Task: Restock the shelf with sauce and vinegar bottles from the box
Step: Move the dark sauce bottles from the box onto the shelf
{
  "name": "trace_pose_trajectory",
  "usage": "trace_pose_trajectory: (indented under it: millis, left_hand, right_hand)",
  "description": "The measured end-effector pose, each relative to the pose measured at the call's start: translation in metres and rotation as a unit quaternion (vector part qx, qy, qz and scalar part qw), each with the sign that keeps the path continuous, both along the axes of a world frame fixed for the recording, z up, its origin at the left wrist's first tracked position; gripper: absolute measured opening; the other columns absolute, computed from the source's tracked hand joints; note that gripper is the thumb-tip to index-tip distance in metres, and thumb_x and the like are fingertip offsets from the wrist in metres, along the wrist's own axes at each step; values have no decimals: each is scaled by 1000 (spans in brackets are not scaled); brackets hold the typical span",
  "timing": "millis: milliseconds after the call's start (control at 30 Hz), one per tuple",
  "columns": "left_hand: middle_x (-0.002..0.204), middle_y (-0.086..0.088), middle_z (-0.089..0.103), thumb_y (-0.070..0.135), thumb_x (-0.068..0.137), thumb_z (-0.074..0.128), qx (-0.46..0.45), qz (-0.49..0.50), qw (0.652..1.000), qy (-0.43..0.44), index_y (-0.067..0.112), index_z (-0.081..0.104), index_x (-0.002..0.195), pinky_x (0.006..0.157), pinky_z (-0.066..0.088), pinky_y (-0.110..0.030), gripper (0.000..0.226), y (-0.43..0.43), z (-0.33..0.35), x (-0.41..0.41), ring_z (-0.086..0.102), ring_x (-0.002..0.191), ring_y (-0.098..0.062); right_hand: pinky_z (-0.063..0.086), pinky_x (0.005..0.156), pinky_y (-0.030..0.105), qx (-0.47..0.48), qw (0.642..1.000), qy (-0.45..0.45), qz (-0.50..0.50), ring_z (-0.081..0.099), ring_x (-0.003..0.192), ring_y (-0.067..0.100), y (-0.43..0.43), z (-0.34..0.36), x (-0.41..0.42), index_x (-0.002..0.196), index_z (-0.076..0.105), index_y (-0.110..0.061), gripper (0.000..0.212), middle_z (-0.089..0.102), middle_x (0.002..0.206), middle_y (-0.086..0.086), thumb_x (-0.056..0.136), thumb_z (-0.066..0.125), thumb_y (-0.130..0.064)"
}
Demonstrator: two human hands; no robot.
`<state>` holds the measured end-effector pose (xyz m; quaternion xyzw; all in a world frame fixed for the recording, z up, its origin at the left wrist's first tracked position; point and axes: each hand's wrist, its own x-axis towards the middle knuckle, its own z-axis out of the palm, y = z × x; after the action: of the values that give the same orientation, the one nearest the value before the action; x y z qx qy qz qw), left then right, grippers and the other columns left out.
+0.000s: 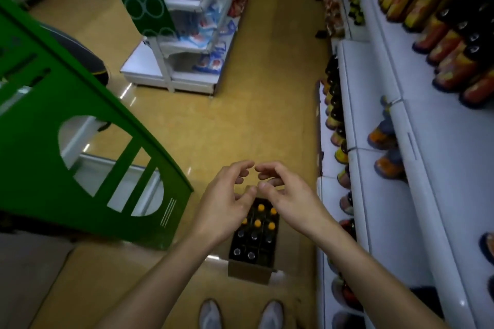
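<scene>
A brown cardboard box (250,272) stands on the floor in front of my feet. It holds several dark bottles, some with yellow caps (257,223) and some with clear caps (253,235). My left hand (227,195) and my right hand (283,192) hover side by side above the box's far end. Their fingers are loosely curled and their fingertips nearly meet. Neither hand holds anything. White shelves (379,168) on the right carry rows of sauce bottles (443,43).
A green display stand (66,115) fills the left side. Another white shelf unit (187,56) with packaged goods stands across the aisle. The yellow floor (240,115) runs ahead. My two white shoes (240,314) stand at the bottom edge.
</scene>
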<state>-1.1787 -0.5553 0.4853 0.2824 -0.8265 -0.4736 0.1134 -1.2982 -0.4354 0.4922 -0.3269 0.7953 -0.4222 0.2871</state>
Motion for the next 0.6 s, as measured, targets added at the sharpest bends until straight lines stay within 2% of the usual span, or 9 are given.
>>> trace_pose_trajectory:
  millis: [67, 200, 400, 533, 600]
  left_hand:
    - [129, 11, 59, 24, 98, 65, 9, -13, 1000, -25, 32, 52, 144, 86, 52, -18, 48, -1, -32, 5, 56, 116, -1]
    - [129, 12, 58, 21, 98, 65, 43, -39, 996, -66, 31, 52, 144, 78, 46, -9, 49, 1, -99, 18, 55, 116, -2]
    - [133, 13, 58, 22, 98, 66, 60, -66, 990, -109, 32, 49, 147, 83, 46, -12, 52, 4, -214, 33, 52, 115, 2]
    - [138, 11, 56, 23, 98, 67, 56, -80, 985, -143, 33, 48, 147, 85, 42, -9, 53, 0, -310, 34, 49, 119, 3]
    - [138, 10, 56, 23, 98, 66, 50, -93, 981, -165, 34, 48, 146, 86, 40, -9, 52, -3, -363, 32, 48, 120, 3]
  right_hand:
    - [55, 92, 27, 25, 1000, -13, -8, 63, 101, 1, 0, -32, 6, 129, 61, -27, 29, 64, 117, -10, 101, 60, -19]
    - [52, 83, 17, 67, 997, -36, -12, 62, 99, 0, 6, -98, 22, 130, 59, -27, 30, 63, 116, -7, 101, 60, -21]
    - [54, 85, 21, 118, 991, -65, -27, 60, 103, 0, 17, -213, 39, 132, 58, -30, 31, 62, 115, -11, 101, 60, -27]
    - [50, 75, 14, 146, 987, -70, -18, 59, 103, -2, 24, -308, 38, 133, 57, -30, 32, 60, 117, -11, 101, 60, -27]
    - [50, 75, 14, 164, 984, -71, -8, 59, 102, 1, 28, -363, 34, 132, 57, -30, 31, 60, 117, -9, 101, 61, -26]
